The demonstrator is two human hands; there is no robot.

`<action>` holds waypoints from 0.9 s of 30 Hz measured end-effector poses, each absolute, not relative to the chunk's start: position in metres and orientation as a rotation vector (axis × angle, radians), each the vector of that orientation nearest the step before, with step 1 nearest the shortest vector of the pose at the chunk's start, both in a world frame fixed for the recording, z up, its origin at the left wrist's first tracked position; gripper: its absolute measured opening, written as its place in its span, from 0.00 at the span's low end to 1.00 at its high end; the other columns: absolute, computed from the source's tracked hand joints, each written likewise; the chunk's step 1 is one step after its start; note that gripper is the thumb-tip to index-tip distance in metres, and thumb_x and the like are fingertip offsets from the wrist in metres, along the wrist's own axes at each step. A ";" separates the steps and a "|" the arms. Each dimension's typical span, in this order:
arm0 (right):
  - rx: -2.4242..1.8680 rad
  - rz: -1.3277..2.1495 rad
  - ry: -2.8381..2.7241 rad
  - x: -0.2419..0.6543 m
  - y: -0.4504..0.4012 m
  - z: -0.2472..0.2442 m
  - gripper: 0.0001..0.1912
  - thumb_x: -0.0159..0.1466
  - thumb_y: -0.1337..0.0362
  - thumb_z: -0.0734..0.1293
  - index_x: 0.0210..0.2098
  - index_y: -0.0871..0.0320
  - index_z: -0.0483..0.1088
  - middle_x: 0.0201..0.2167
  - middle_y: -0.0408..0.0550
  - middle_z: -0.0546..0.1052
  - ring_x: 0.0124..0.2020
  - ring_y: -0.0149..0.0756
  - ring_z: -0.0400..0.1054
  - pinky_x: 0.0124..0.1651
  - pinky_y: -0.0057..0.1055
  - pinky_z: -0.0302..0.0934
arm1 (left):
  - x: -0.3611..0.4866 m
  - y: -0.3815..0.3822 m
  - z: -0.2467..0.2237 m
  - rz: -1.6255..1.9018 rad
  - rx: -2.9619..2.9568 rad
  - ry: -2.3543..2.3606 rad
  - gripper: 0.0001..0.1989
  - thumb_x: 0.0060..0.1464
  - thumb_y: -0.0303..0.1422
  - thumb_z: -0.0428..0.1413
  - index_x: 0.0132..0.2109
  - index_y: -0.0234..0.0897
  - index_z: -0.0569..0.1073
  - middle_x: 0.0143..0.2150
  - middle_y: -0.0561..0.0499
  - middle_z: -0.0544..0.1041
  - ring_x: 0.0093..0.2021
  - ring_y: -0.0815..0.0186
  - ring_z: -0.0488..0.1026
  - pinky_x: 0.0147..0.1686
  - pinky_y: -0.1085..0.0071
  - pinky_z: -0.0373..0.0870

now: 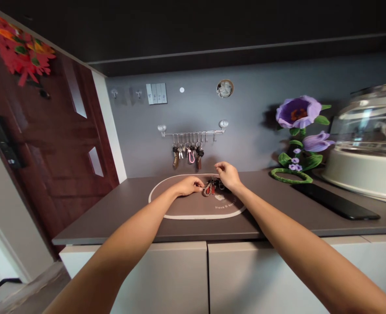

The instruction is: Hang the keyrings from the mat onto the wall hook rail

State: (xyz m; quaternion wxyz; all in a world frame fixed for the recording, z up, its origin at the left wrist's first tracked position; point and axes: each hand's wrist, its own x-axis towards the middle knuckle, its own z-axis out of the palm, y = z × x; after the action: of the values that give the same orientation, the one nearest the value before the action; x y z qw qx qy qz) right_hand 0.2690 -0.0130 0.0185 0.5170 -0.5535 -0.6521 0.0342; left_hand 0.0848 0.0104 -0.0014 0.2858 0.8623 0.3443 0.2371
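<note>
A small bunch of keys with a red piece and a braided loop (pixel 210 188) lies on the brown oval mat (pixel 186 209). At its left side is my left hand (pixel 189 186), with fingers curled and the fingertips at the edge of the bunch; whether they grip it is too small to tell. My right hand (pixel 228 175) is just above and to the right of the bunch, its fingers bent and thumb side partly hidden. Dark items (pixel 219 183) lie beneath it. Further back, several key sets (pixel 191 155) hang from a clear hook rail (pixel 193 133) on the grey wall.
The mat rests on a dark counter (pixel 104 218) above white cabinets. To the right are a purple flower ornament (pixel 299 114), a black phone-like slab (pixel 336 200) and a clear-domed white appliance (pixel 366 170). A dark red door (pixel 65 144) stands left, and a dark cabinet hangs overhead.
</note>
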 end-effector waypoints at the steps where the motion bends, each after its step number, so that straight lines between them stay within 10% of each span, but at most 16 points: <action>1: -1.331 0.056 -1.579 0.269 -0.013 0.018 0.10 0.55 0.71 0.59 0.33 0.60 0.70 0.34 0.49 0.74 0.36 0.33 0.67 0.44 0.31 0.59 | 0.085 0.011 -0.002 0.637 2.333 0.926 0.12 0.44 0.29 0.53 0.37 0.29 0.73 0.33 0.47 0.74 0.32 0.69 0.67 0.35 0.72 0.62; 27: -1.262 -0.194 -1.728 0.264 -0.011 0.009 0.11 0.55 0.72 0.57 0.33 0.60 0.69 0.34 0.50 0.73 0.37 0.34 0.66 0.44 0.31 0.59 | 0.077 0.007 0.011 1.111 1.703 0.938 0.07 0.53 0.31 0.48 0.32 0.32 0.66 0.26 0.50 0.70 0.26 0.73 0.68 0.34 0.72 0.66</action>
State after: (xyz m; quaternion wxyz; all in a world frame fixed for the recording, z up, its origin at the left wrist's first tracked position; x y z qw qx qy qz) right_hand 0.2640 -0.0110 0.0090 0.4765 -0.5165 -0.7070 -0.0795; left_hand 0.0772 0.0065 0.0107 0.4358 0.6845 0.3771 0.4465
